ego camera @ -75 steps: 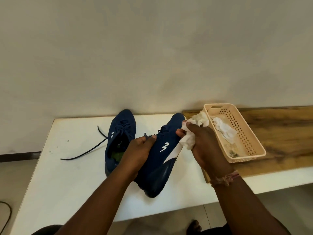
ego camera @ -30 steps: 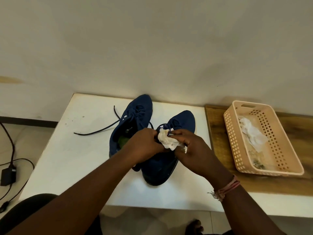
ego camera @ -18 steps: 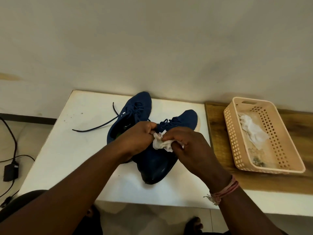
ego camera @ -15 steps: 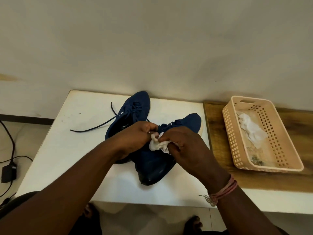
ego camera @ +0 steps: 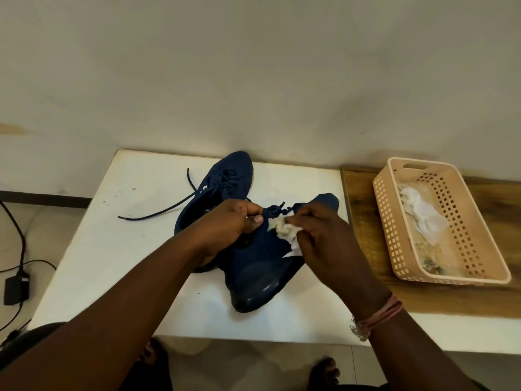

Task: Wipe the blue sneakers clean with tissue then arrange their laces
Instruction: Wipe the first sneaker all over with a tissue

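Item: near blue sneaker [ego camera: 262,266], lying on the white table [ego camera: 112,244] directly under both hands, its dark glossy end pointing toward the person. Left hand [ego camera: 234,224]: fingers curled, gripping the sneaker at its collar, thumb tip showing just left of the tissue; whether it also pinches a lace end cannot be made out from this angle. Right hand [ego camera: 318,235]: fingers bent round a crumpled white tissue [ego camera: 284,231], pressing it onto the upper just below the laces [ego camera: 275,210]. Second blue sneaker [ego camera: 222,187]: beyond the left hand, flat on the table, one loose lace [ego camera: 158,211] trailing away to that hand's left. Peach basket [ego camera: 439,221]: well to the right of the right hand, on a wooden board [ego camera: 363,221], holding used tissue [ego camera: 420,210] and some dark debris. Handling note, as a judgement: the wipe goes best with the left hand keeping the shoe from rolling while the right hand works the tissue in short strokes along the fabric, refolded to a clean face once soiled and kept clear of the lace knots so nothing snags. Change against the frame half a second back: the tissue sits slightly farther toward the right hand's side of the upper, the left-hand grip reads as unchanged, and the far sneaker and basket have not moved on their surfaces.
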